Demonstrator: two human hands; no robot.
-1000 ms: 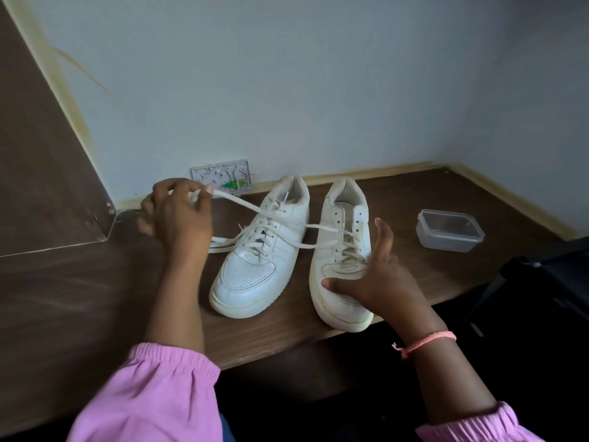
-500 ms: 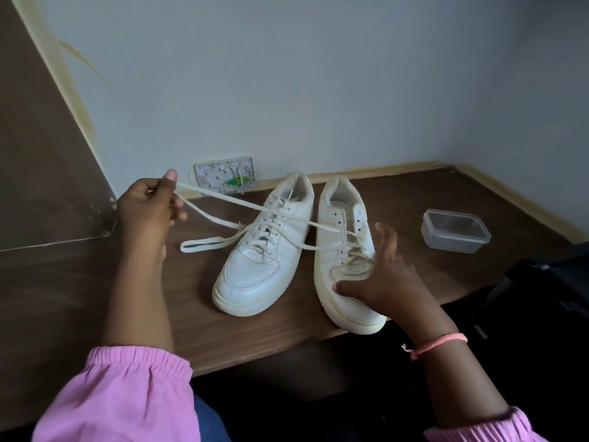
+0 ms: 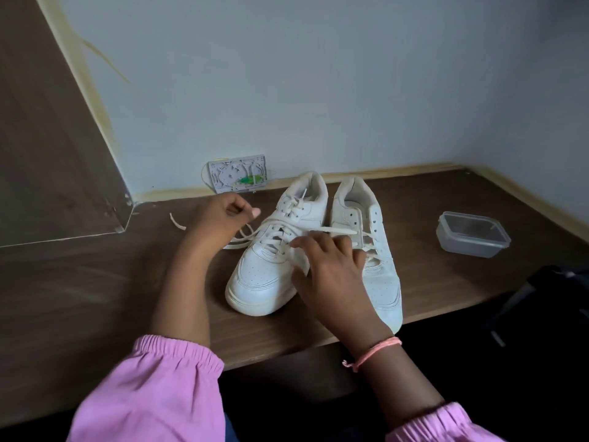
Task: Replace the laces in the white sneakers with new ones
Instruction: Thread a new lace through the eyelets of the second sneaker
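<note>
Step in hand: unlacing, judging by the old lace (image 3: 322,230) drawn loose across both shoes; no new laces are in view.
Left hand (image 3: 220,218): curled, apparently pinching a strand of the lace beside the left sneaker (image 3: 274,250); the exact pinch is hidden.
Right hand (image 3: 328,266): fingers spread flat, pressing on the tongue area between the left sneaker and the right sneaker (image 3: 373,250).
Sneakers: side by side on the table (image 3: 95,298), toes toward the person, near its front edge.
Next move: probably steady the shoe and draw the strand out of the next eyelets.
Nearby: a lidded plastic container (image 3: 473,234) well to the right; a wall socket plate (image 3: 237,173) behind.
In the way: the slack lace lies over both shoes and could snag.
</note>
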